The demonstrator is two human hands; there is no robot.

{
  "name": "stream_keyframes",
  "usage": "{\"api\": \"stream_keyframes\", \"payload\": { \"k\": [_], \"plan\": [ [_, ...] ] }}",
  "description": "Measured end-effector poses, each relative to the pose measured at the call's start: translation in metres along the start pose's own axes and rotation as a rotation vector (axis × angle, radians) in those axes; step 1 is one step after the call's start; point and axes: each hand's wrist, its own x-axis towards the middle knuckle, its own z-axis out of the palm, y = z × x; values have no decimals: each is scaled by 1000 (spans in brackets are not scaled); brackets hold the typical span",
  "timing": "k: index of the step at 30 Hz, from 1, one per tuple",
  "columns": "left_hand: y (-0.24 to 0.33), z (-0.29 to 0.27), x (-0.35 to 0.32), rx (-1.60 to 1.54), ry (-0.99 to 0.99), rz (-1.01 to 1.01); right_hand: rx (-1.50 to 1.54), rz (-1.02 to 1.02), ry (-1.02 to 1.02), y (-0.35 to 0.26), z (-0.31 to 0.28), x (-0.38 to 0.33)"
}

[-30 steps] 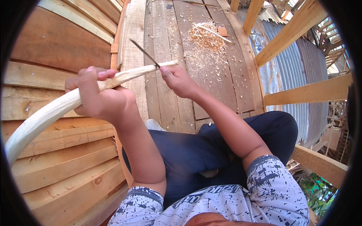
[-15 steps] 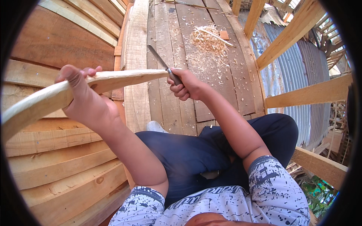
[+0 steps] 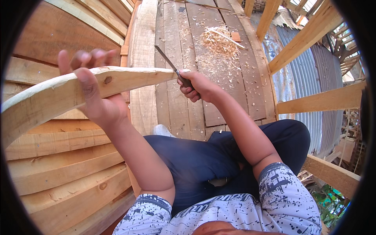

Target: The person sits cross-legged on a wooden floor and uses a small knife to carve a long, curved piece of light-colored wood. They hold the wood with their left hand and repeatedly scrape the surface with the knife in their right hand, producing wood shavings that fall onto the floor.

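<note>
A long, curved piece of pale wood with a dark knot runs from the left rim to my right hand. My left hand is around its middle, thumb on the near face, palm low against it. The fingers beyond the far edge are spread, lifted off and blurred by motion. My right hand is closed around the dark handle of a knife, whose blade points up and to the left. The thin right end of the wood meets this hand near the thumb, above the handle.
Wood shavings lie heaped on the plank floor, beside a small reddish block. Stacked boards fill the left side. On the right stand a timber rail and corrugated metal sheets.
My left fingers have loosened and lifted from the wood. The wood has turned, showing more of its broad, knotted face. My right hand and the knife have shifted only slightly.
</note>
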Motion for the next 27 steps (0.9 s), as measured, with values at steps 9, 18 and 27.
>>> {"api": "stream_keyframes", "payload": {
  "k": [9,18,27],
  "plan": [
    [3,-19,4,-37,-371,-171,-149,-61,120,3,6,1],
    [1,-23,6,-71,-315,-193,-400,-29,391,15,-11,17],
    [-2,-28,6,-75,-340,-132,-806,-448,450,2,36,-3]
  ]
}}
